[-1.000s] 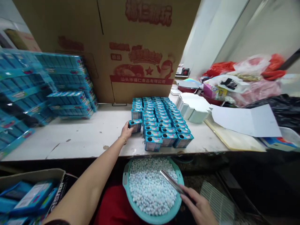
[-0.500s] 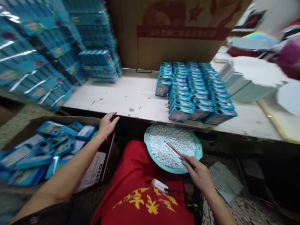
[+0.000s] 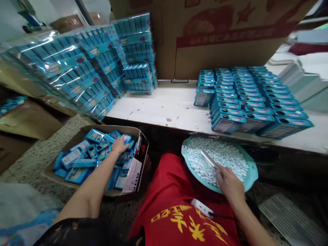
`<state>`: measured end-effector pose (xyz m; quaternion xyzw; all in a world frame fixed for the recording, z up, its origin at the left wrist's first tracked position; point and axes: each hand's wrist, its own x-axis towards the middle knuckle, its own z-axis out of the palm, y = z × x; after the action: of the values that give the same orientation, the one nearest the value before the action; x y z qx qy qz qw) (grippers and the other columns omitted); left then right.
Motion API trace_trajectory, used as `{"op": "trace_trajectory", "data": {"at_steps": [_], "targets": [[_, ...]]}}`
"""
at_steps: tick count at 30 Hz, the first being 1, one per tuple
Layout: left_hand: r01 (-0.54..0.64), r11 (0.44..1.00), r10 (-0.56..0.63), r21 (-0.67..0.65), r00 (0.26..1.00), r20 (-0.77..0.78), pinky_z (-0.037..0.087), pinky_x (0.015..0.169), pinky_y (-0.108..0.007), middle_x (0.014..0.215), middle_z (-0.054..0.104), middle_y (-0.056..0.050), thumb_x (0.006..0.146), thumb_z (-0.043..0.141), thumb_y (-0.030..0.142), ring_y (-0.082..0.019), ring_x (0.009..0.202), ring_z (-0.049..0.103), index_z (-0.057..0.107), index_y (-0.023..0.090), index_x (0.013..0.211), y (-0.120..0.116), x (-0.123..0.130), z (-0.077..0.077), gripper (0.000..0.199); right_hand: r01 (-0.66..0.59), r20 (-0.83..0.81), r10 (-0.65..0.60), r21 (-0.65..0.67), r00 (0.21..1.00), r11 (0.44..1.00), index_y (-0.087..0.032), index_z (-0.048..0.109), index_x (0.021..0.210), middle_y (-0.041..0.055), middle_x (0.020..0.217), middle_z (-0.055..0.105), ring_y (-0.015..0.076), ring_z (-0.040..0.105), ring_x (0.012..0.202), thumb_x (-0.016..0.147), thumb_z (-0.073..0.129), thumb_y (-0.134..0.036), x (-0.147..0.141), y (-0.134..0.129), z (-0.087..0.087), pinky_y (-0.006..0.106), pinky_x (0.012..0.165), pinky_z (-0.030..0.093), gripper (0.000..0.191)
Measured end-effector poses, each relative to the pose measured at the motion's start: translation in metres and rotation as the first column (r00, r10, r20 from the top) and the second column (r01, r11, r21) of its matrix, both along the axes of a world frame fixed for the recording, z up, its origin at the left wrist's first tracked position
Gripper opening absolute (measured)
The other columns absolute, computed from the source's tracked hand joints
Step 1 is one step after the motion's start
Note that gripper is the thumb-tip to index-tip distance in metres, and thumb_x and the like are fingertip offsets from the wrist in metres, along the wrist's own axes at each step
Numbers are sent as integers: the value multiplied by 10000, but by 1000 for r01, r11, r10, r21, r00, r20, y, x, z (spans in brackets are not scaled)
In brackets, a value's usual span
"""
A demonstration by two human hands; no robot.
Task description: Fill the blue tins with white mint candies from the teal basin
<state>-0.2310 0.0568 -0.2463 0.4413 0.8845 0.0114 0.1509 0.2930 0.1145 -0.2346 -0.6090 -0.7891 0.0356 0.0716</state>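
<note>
Four rows of blue boxes (image 3: 228, 123) run near to far on the right of the white table (image 3: 156, 111). Open carton (image 3: 133, 174) at near left, full of loose boxes (image 3: 79, 175); left hand (image 3: 119, 145) lies palm-down on them, can't tell if it's pinching one. Teal basin (image 3: 253, 172) of white pellets (image 3: 217, 150), near middle. Metal tube (image 3: 208, 158) slants over it, tip far-left, right hand (image 3: 230, 182) clamped round its near end.

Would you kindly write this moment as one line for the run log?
left hand: at loose blue packs in carton | right hand: holding metal tool over white pellets in basin | bench: blue boxes in rows
</note>
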Motion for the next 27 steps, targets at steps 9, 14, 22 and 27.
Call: {"op": "trace_trajectory", "data": {"at_steps": [9,14,22,27], "targets": [[-539,800,119,265,575,810,388,922,-453,1236,499,-98,625,581,378,-307,1153,444,314,209,1304,-9,6,28,750,175,-357,-249,-227,900,958,-198,620,1060,50,1017,656,248,597,935,711,458,-562,75,-6,-8,335,777,480,529],[-533,803,-318,268,-2,948,398,892,-538,1218,517,-126,622,541,492,-345,1138,453,398,175,1252,-41,70,78,720,190,-382,-300,-300,874,935,-196,624,1058,63,1004,663,271,593,951,670,488,-584,86,4,-17,372,793,477,565],[-236,947,-257,218,-148,955,421,880,-495,1115,597,-121,579,672,279,-339,1021,549,514,170,1136,1,207,80,589,-32,-225,-20,-228,974,973,-241,568,1119,44,1076,618,191,582,949,821,401,-424,91,16,22,298,785,464,387],[-105,947,-306,304,-7,952,437,887,-414,988,654,-85,576,715,231,-255,919,601,572,143,1038,51,261,65,491,-43,163,72,-173,984,984,-282,554,1126,39,866,622,162,591,787,851,365,-297,114,23,59,248,636,438,334]]}}
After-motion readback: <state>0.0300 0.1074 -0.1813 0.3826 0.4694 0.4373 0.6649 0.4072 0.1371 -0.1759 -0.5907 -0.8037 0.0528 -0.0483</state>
